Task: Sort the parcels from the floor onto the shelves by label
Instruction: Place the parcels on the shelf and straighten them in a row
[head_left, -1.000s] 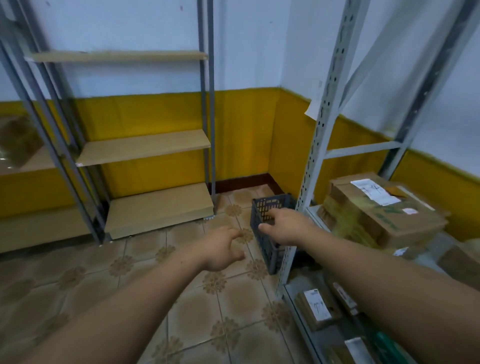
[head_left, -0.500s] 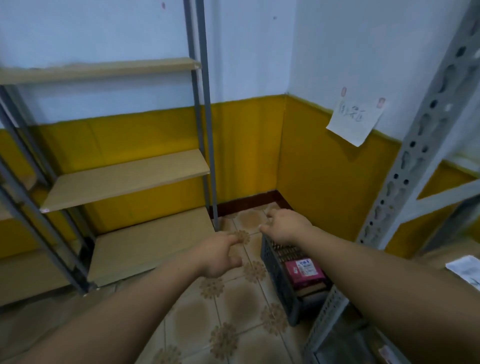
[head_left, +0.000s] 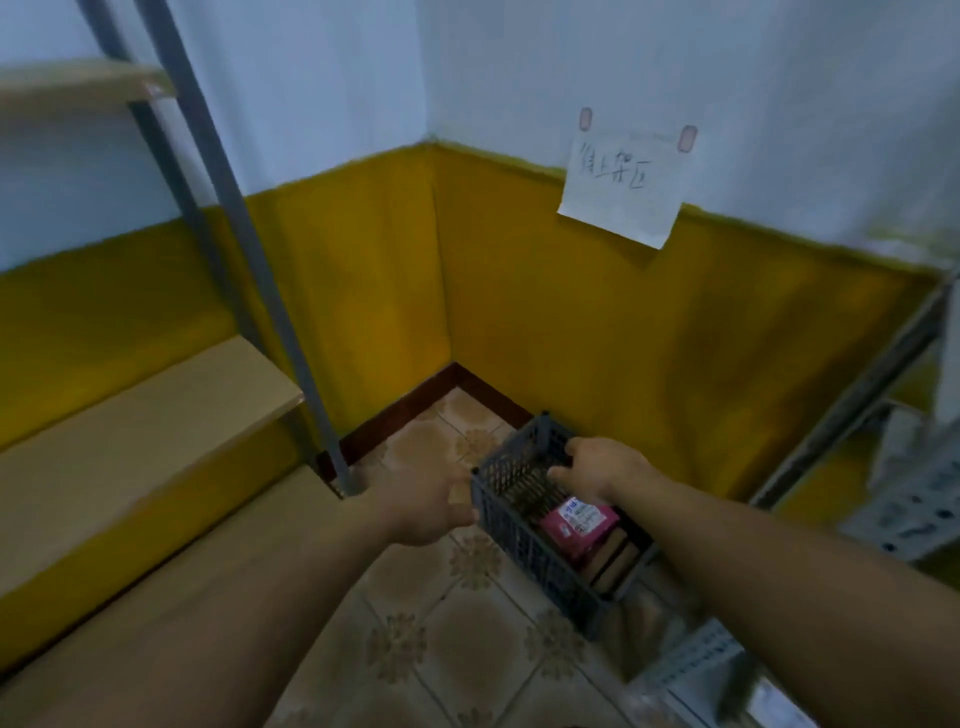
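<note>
Grey crate (head_left: 524, 545), pink parcel (head_left: 576, 525) inside, right fingers (head_left: 576, 449) seemingly gripping rim, left fingers (head_left: 452, 512) unclear

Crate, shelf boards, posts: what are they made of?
The crate looks like moulded plastic: grey, matte, lattice walls. The shelf boards: pale wood or laminated board, smooth; cannot tell which. The posts: grey painted metal, likely steel.
</note>
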